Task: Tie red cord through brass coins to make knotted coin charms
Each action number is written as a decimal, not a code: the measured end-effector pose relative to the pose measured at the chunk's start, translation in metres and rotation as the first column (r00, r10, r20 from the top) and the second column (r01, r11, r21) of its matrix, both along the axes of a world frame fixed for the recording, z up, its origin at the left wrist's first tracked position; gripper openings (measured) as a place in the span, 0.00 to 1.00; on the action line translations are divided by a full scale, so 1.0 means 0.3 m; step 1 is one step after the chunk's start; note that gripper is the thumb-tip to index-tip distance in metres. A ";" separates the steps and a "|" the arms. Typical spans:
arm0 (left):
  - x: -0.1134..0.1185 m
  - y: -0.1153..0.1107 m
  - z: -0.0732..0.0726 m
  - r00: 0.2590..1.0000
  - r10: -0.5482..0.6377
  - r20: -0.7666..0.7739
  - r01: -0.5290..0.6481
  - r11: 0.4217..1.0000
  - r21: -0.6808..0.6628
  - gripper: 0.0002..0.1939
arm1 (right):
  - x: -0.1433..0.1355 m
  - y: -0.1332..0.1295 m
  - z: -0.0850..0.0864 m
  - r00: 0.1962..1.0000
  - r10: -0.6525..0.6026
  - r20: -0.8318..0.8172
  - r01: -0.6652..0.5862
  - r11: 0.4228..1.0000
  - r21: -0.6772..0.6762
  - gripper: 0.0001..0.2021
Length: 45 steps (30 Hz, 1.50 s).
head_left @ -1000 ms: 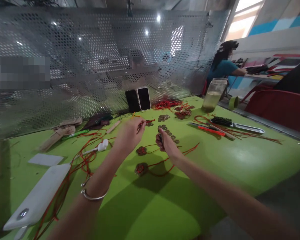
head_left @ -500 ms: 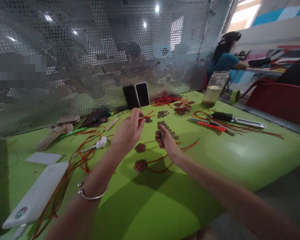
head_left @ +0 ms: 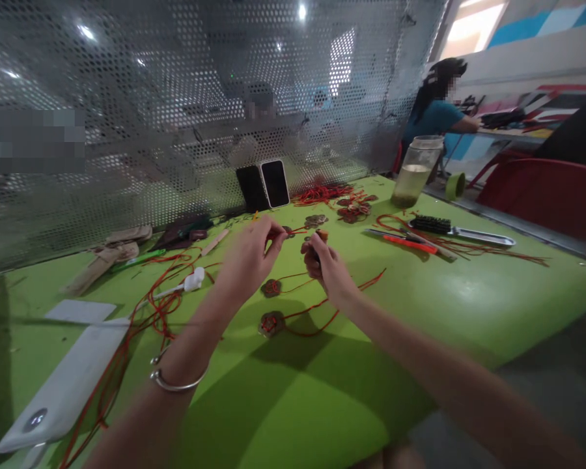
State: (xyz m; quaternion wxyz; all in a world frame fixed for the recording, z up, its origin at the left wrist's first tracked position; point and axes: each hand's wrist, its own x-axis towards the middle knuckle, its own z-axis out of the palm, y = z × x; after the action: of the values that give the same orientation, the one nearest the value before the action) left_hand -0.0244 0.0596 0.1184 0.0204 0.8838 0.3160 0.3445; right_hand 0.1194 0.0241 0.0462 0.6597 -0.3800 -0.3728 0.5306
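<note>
My left hand (head_left: 261, 251) is closed in a pinch on a red cord (head_left: 299, 231), whose ends stick out to the right from the fingertips. My right hand (head_left: 325, 264) is wrapped round a small lighter, mostly hidden by the fingers, with an orange-tan glow at its top by the thumb. The cord ends point towards it, a little apart. Below the hands lie two flower-shaped coin knots, one nearer (head_left: 271, 324) and one farther (head_left: 271, 288), each trailing red cord. Loose coins (head_left: 316, 221) lie behind the hands.
A white power bank (head_left: 71, 384) and tangled red cord (head_left: 163, 303) lie left. Two phones (head_left: 275, 184) lean on the perforated metal screen (head_left: 176, 130). A jar (head_left: 415, 179), a brush (head_left: 432, 225) and an orange-handled tool (head_left: 410, 244) are right. Another person (head_left: 437, 114) sits beyond.
My right hand has turned and risen slightly, bringing the lighter's top up near the cord ends. My left hand has lowered the cord a little. The view has shifted slightly.
</note>
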 end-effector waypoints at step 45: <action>0.031 -0.008 -0.033 0.994 -0.034 0.101 0.051 0.984 -0.171 0.08 | 0.057 0.023 0.019 0.998 0.016 -0.063 -0.005 0.984 0.179 0.17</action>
State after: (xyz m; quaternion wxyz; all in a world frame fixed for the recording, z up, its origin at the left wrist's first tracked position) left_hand -0.0149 0.0572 0.1085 0.1199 0.8673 0.3245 0.3579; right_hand 0.1367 0.0309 0.0521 0.7000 -0.3001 -0.3996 0.5102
